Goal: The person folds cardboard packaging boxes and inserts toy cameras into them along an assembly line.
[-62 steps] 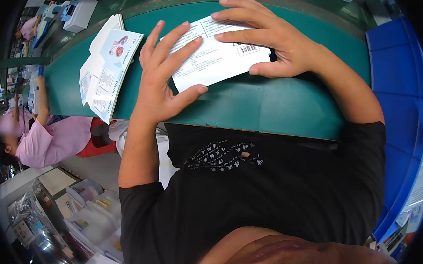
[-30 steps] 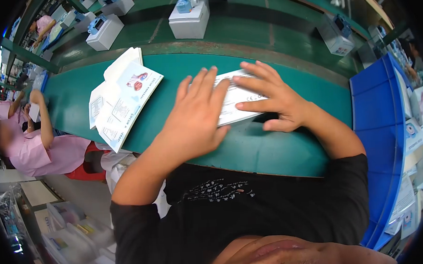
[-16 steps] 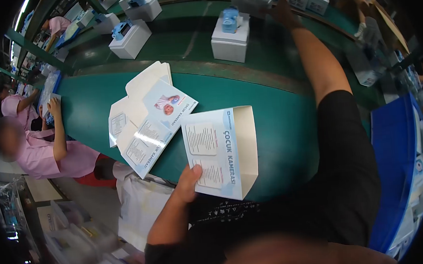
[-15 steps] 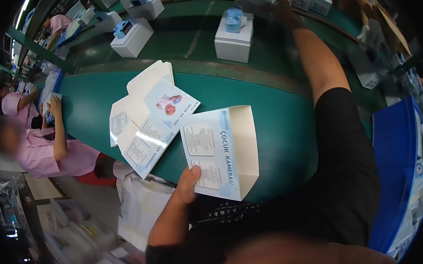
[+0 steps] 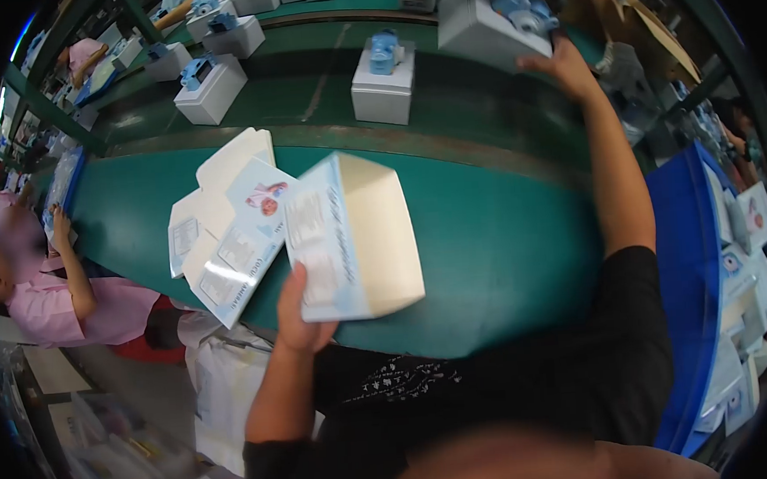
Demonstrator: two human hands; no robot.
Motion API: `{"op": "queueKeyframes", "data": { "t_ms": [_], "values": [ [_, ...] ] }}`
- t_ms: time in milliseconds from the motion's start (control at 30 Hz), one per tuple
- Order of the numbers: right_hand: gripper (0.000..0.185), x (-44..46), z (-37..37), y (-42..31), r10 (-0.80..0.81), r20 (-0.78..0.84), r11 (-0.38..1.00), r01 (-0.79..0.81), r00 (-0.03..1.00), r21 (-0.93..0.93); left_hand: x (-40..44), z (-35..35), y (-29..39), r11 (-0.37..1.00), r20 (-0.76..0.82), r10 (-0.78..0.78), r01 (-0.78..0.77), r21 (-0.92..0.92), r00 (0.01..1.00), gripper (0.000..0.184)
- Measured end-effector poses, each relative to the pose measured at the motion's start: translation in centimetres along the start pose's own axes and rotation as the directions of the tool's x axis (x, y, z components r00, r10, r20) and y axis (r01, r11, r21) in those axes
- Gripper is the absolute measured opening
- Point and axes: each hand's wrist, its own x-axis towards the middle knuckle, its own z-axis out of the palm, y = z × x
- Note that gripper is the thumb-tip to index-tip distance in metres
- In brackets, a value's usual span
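My left hand (image 5: 302, 313) grips a printed carton sleeve (image 5: 325, 243) by its lower corner, thumb on the light-blue face; its pale cream inside shows on the right. Up at the far right, my right hand (image 5: 569, 68) is closed on the near edge of a white box (image 5: 481, 31), which is tilted. A light-blue toy camera (image 5: 523, 10) rests on that box, and the fingers beneath are partly hidden. Left of the held sleeve, several flat printed sleeves (image 5: 236, 240) lie overlapping on the green table (image 5: 488, 224).
White boxes with blue cameras on top, such as one box (image 5: 383, 95) and another box (image 5: 213, 95), stand on the green conveyor (image 5: 321, 76). A blue bin (image 5: 680, 283) holds several printed packs at right. A person in pink (image 5: 80, 302) works at left.
My right hand has taken hold of a white box with a camera on it and brought it nearer, tilting it. The sleeve in my left hand has turned, showing more of its inside.
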Motion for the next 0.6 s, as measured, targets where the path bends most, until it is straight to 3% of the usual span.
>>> {"op": "queueKeyframes", "data": {
  "t_ms": [67,133,167,233,300,467,500,600],
  "values": [
    [0.094,-5.0,-2.4,-4.8,-0.133,0.183,0.95,0.072,0.974,0.303,1.4,1.9,0.5,1.0,-0.05,-0.019,0.018,-0.015,0.999,0.065],
    [0.085,-8.4,-3.6,-8.3,-0.299,0.301,0.799,0.064,0.906,0.598,2.6,2.9,0.7,0.97,0.107,-0.094,0.115,-0.213,0.99,0.063],
    [0.085,-9.4,-3.7,-9.3,-0.29,0.303,0.796,0.052,0.908,0.603,3.1,2.9,0.6,0.966,0.128,-0.138,0.163,-0.203,0.982,0.062],
    [0.084,-10.9,-3.4,-10.9,-0.51,0.338,0.661,0.109,0.791,0.742,3.8,2.8,0.0,0.96,0.133,-0.187,0.209,-0.184,0.973,0.062],
    [0.084,-12.2,-2.7,-12.0,-0.71,0.306,0.482,0.12,0.635,0.868,3.7,2.7,-0.4,0.864,0.385,-0.267,0.396,-0.311,0.883,0.061],
    [0.085,-13.7,-2.6,-13.3,-0.811,0.299,0.422,0.148,0.502,0.895,2.1,4.4,-1.6,0.914,0.176,-0.363,0.386,-0.122,0.915,0.064],
    [0.085,-13.8,-2.6,-13.4,-0.815,0.296,0.416,0.148,0.499,0.897,1.9,4.7,-1.7,0.917,0.172,-0.359,0.381,-0.12,0.918,0.064],
    [0.088,-13.7,-2.7,-13.4,-0.785,0.369,0.567,0.338,0.497,0.751,1.4,5.5,-1.9,0.901,0.275,-0.386,0.424,-0.093,0.88,0.068]
  ]
}}
